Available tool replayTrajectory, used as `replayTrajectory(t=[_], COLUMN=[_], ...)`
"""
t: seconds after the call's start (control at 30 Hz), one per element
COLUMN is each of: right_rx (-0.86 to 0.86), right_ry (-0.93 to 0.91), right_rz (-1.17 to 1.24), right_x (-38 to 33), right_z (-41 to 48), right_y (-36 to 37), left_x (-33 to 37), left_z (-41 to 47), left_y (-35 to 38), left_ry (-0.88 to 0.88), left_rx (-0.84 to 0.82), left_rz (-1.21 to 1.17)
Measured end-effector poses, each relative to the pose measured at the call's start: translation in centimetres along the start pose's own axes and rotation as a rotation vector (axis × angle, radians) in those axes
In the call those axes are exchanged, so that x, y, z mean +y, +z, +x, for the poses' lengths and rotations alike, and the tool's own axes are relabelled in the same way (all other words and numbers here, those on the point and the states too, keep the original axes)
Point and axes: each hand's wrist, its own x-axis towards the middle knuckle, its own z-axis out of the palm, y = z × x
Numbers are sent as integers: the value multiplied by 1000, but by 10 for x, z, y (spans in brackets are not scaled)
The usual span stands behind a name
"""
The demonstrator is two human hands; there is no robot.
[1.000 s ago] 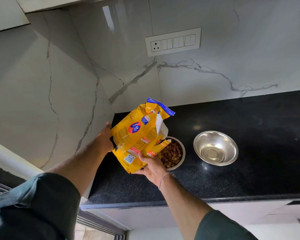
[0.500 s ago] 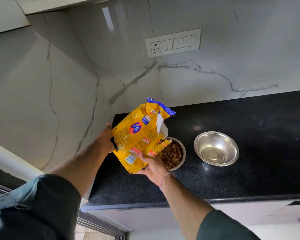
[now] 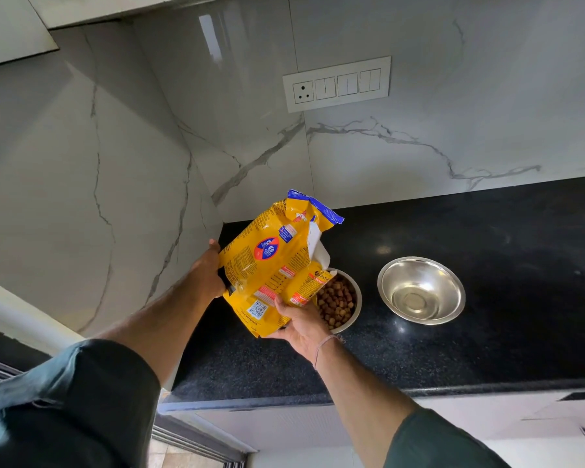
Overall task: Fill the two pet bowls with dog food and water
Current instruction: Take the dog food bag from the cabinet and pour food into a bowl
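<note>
Rolled teal sleeves [image 3: 81, 383], wrist thread [image 3: 325, 344]

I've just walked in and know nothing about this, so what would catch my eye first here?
The bright yellow dog food bag, held in both hands at the left end of the black counter. Under its torn corner a steel bowl holds brown kibble. To the right stands a second, shiny bowl, with no food in it.

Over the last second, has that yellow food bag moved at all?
No. The yellow bag keeps its place, tilted over the kibble bowl, against the wall corner behind it. Both hands, left and right, still grip it.
</note>
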Motion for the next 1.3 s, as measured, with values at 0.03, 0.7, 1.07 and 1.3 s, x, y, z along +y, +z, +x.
replayTrajectory(t=[0.03,0.7,1.07,1.3], right_rx=[-1,6,17,17], right_ry=[-2,-5,-7,-9], right_rz=[6,10,-29,-36], right_x=[0,-4,-3,-1], right_z=[0,-7,-5,-5], right_y=[0,0,1,-1], left_x=[1,-5,-4,-9], left_z=[3,39,36,61], left_y=[-1,-8,-7,-9], left_ry=[0,-12,-13,-14], left_rx=[-1,27,-6,31], left_rz=[-14,2,-37,-1])
